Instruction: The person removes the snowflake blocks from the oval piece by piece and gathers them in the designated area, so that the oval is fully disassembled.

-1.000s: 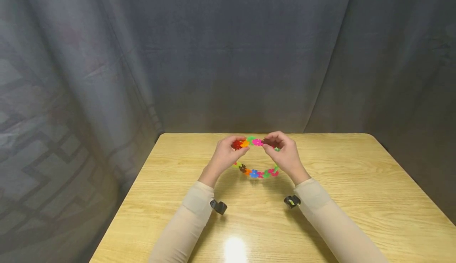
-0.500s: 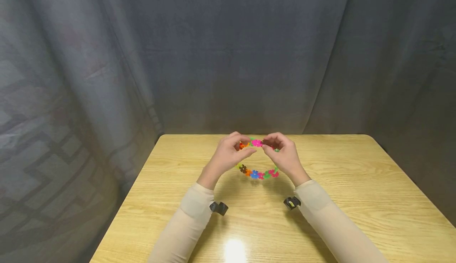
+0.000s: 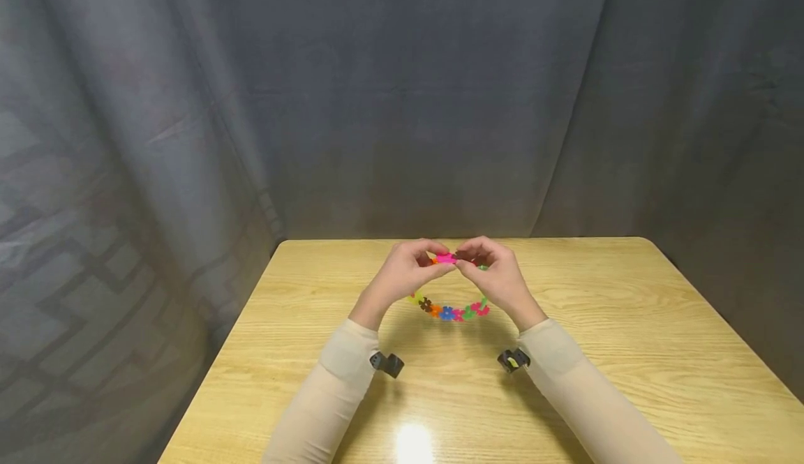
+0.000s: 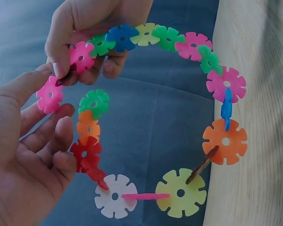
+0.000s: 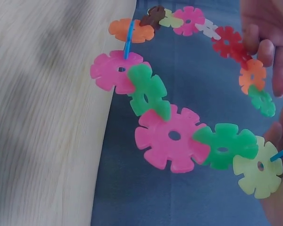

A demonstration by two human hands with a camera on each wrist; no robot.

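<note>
Both hands are up over the far middle of the counter, holding a ring of snap-together flower discs in the air between them. The ring hangs from the fingers and curves down toward the person; I cannot tell whether its low side touches the wood.

Left hand: thumb and fingers pinch a loose-end pink disc at the top of the ring. Below it run a green, an orange and a red disc, resting against the curled lower fingers.

Right hand: fingers pinch the other end's pink disc, just beside the left hand's one. The two ends are near each other, and a dark sliver shows between them, so the gap looks not yet closed.

Judgement: the step in hand is joining the two ends. To do it well:
- grip each end disc close to its edge slot, not in the middle
- turn one disc crosswise to the other so slot meets slot
- push straight in, with no twisting, or neighbouring joints may pop
- keep the rest of the chain slack, so it does not pull the ends apart

Cream sleeves cover both forearms, each with a small black wrist camera underneath. A grey curtain hangs behind.
</note>
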